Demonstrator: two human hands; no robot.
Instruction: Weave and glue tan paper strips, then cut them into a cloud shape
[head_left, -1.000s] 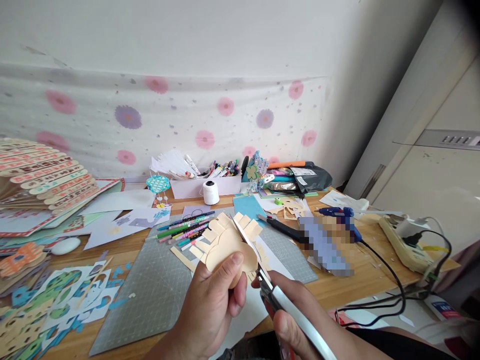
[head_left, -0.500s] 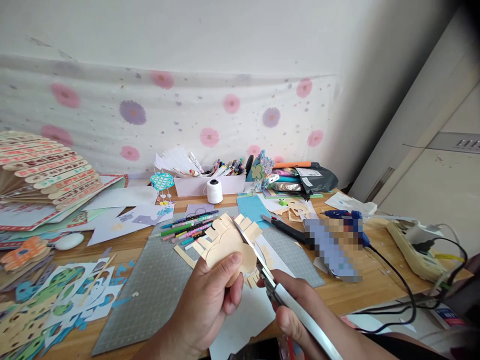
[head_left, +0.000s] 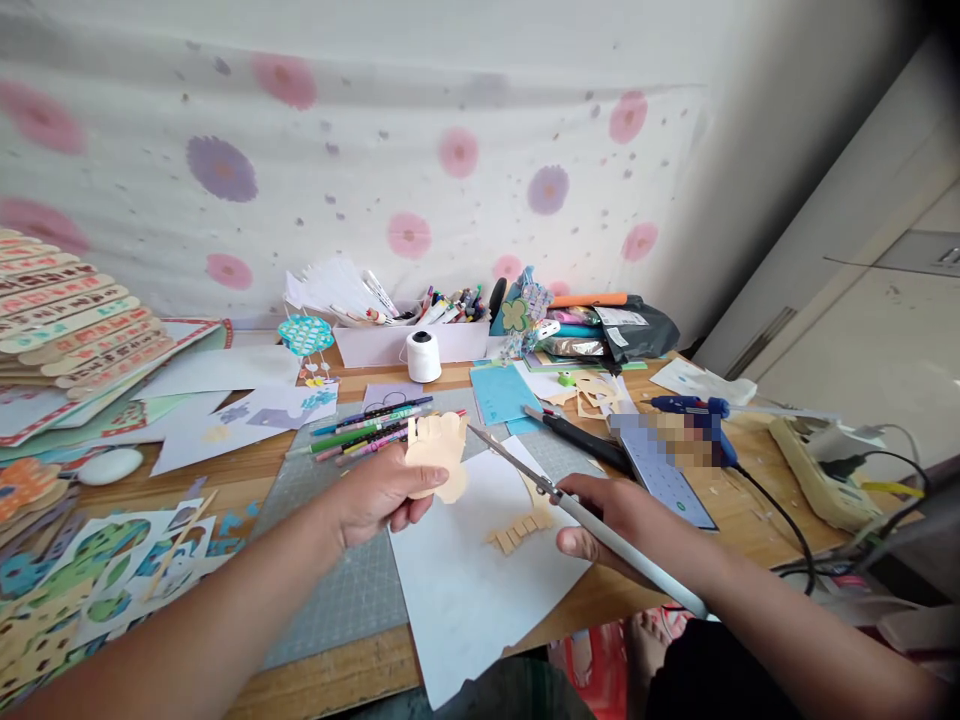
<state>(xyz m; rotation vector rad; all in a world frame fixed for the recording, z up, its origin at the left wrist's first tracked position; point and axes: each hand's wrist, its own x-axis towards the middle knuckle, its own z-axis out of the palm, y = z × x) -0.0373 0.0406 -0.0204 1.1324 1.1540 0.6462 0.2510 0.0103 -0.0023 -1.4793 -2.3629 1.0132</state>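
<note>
Cream paper cutout — pinched in left hand, scissors gripped in right hand, white sheet below

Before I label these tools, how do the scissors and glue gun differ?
The scissors are in the right hand; the glue gun is unheld.
The scissors' handle is silvery-white; the glue gun is blue.
The scissors look long and straight; the glue gun has an angled grip.
Both tips point leftward.

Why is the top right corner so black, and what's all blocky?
Head view: that corner is black, maybe the lens edge; head view, right side: coarse blocks cover part of the phone-like slab and blue glue gun; head view, middle: the scissors look fairly clear.
</note>
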